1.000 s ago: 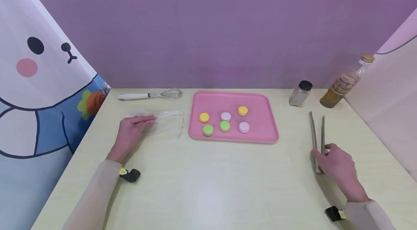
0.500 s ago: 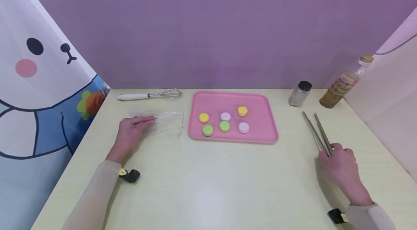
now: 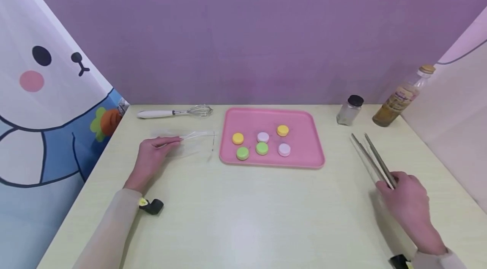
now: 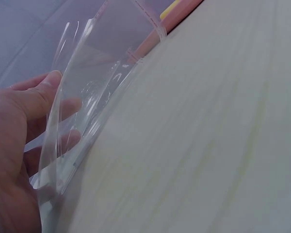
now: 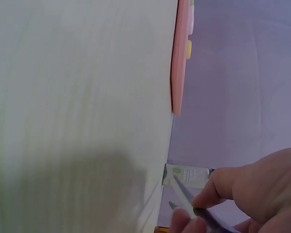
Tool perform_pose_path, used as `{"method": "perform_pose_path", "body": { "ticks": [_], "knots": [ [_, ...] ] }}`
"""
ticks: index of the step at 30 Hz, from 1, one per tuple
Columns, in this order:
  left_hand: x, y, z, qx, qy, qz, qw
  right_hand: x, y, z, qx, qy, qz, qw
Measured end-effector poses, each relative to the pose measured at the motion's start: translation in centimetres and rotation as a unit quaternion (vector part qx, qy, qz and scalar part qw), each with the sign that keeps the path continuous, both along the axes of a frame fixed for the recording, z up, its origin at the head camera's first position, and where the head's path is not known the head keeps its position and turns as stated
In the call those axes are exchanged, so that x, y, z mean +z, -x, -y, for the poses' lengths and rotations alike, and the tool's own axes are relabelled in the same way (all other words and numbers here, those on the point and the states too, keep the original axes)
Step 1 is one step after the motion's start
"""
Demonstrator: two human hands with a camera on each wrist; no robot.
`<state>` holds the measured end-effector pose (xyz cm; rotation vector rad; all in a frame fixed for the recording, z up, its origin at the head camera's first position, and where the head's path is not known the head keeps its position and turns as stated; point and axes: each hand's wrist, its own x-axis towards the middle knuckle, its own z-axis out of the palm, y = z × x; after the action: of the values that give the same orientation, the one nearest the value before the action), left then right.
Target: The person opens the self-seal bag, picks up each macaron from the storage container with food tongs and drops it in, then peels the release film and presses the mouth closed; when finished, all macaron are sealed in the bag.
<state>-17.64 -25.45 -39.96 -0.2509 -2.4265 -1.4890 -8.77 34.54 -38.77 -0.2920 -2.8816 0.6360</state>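
Observation:
My left hand (image 3: 150, 157) pinches the edge of a clear plastic bag (image 3: 195, 145) on the table, left of a pink tray (image 3: 298, 119). In the left wrist view the bag's mouth (image 4: 94, 53) gapes, thumb outside, with other fingers seen through the film. At the right, my right hand (image 3: 408, 203) grips metal tongs (image 3: 380, 160) near their joined end, arms apart and tips pointing forward and left. Nothing lies between the tong tips. Macaron-like rounds sit on the tray: yellow (image 3: 283, 130), green (image 3: 242, 153) and lilac (image 3: 284, 149), two of each.
A whisk with a white handle (image 3: 156, 113) lies along the back edge, behind the bag. Back right stand a small jar with a black lid (image 3: 348, 112) and a corked bottle (image 3: 397, 100). A purple backdrop (image 3: 243, 36) rises behind the table.
My right hand has drawn back toward the near right corner, lifting the tongs, whose tips have swung to the left. The left hand and bag have stayed in place.

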Motion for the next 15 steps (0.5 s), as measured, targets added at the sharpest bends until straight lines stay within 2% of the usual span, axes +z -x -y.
{"method": "perform_pose_path", "body": {
  "ticks": [6,15],
  "knots": [
    [0.2,-0.2,-0.1,0.007,0.006,0.009,0.9999,0.7,-1.1,0.6,-0.010,-0.005,-0.045,0.9989],
    [0.5,-0.4,-0.2,0.008,-0.001,0.013,0.9999,0.9,-2.3,1.2,0.010,0.005,-0.079,0.9968]
  ]
}}
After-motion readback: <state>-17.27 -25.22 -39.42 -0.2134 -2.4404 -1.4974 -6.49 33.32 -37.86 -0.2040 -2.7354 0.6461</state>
